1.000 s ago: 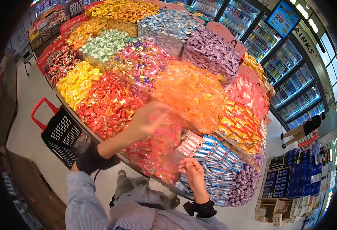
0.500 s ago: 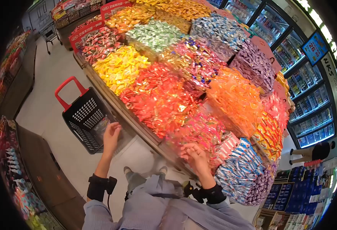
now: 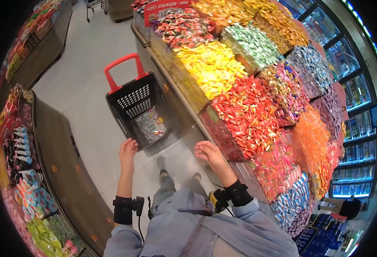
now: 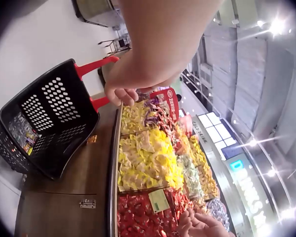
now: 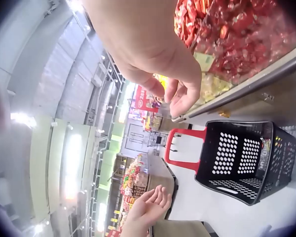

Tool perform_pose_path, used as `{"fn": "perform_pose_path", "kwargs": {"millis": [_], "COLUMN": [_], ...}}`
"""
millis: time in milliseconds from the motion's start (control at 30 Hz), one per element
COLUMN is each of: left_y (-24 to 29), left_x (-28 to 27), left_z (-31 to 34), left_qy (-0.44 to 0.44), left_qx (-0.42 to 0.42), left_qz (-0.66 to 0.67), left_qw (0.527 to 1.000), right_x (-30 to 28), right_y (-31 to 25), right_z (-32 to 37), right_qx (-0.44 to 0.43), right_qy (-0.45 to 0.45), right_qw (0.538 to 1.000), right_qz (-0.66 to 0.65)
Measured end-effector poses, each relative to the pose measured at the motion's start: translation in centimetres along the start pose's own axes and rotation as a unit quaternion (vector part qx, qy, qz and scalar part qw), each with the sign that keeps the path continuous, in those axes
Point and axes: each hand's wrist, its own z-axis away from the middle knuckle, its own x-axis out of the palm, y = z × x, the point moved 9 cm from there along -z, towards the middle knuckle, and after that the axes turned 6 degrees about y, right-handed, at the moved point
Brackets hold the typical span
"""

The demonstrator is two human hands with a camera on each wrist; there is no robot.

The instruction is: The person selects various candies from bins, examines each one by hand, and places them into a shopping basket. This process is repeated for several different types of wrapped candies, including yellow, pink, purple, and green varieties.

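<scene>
A black basket (image 3: 133, 100) with a raised red handle (image 3: 122, 64) stands on the floor, with wrapped items (image 3: 151, 125) inside. Just below its near edge in the head view is my left hand (image 3: 127, 156), empty, fingers loosely bent. My right hand (image 3: 214, 158) hangs between the basket and the candy stand, also empty with relaxed fingers. Neither hand touches the basket. The right wrist view shows the right hand (image 5: 158, 64) with its fingertips beyond the basket handle, and the left hand (image 5: 150, 207) lower down.
Red candies (image 3: 248, 115) and yellow candies (image 3: 212, 66) fill the stand at the right, whose wooden edge (image 3: 171, 77) runs beside the basket. Another shelf (image 3: 62, 158) lines the left. A person (image 3: 342, 207) is at the far right.
The view has swung left, bringing the basket toward the middle. The left hand has come away from over the candies to near the basket; the right hand has moved off the stand's edge.
</scene>
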Motion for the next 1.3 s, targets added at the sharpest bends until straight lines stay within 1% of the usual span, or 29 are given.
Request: {"fn": "perform_pose_path", "kwargs": {"millis": [100, 200, 300, 500, 600, 700, 767, 900, 1000, 1133, 1167, 1233, 1300], "left_y": [0.0, 0.6, 1.3, 3.8, 5.2, 5.2, 4.3, 1.5, 0.6, -1.7, -2.2, -4.8, -6.5], "left_x": [-3.4, -5.7, -6.9, -7.7, -7.6, -6.5, -5.3, -2.4, -0.8, -0.8, -0.9, -2.2, -3.0], "left_z": [-0.7, -1.2, -1.6, -3.2, -5.4, -8.0, -9.5, -12.4, -13.5, -14.4, -14.6, -15.3, -15.4], "left_qy": [0.030, 0.053, 0.074, 0.101, 0.118, 0.127, 0.126, 0.094, 0.083, 0.099, 0.103, 0.105, 0.111], "left_qx": [-0.033, -0.031, -0.031, -0.024, -0.018, -0.029, -0.052, -0.092, -0.097, -0.119, -0.131, -0.156, -0.181], "left_qz": [0.020, 0.033, 0.031, 0.006, -0.006, -0.023, -0.044, -0.032, -0.031, -0.017, -0.016, -0.016, -0.017], "left_qw": [0.999, 0.998, 0.996, 0.995, 0.993, 0.991, 0.990, 0.991, 0.991, 0.988, 0.986, 0.982, 0.977], "right_x": [3.7, 6.0, 7.8, 10.0, 10.4, 9.9, 9.3, 7.2, 6.3, 6.4, 6.4, 5.5, 4.7], "right_y": [0.8, 2.1, 2.6, 2.7, 2.5, 2.6, 3.5, 8.3, 13.0, 18.0, 19.3, 23.3, 25.9], "right_z": [-1.9, -3.9, -5.5, -10.4, -13.9, -18.2, -21.2, -27.2, -30.0, -32.5, -33.2, -34.9, -35.7], "right_qx": [0.021, 0.052, 0.060, 0.075, 0.080, 0.103, 0.118, 0.144, 0.208, 0.251, 0.253, 0.276, 0.292], "right_qy": [-0.027, -0.039, -0.051, -0.079, -0.102, -0.065, -0.052, -0.009, 0.021, 0.028, 0.034, 0.062, 0.077], "right_qw": [0.999, 0.997, 0.996, 0.992, 0.991, 0.990, 0.990, 0.987, 0.972, 0.955, 0.957, 0.946, 0.939], "right_qz": [0.011, 0.035, 0.048, 0.061, 0.028, 0.069, 0.061, 0.069, 0.106, 0.153, 0.138, 0.156, 0.165]}}
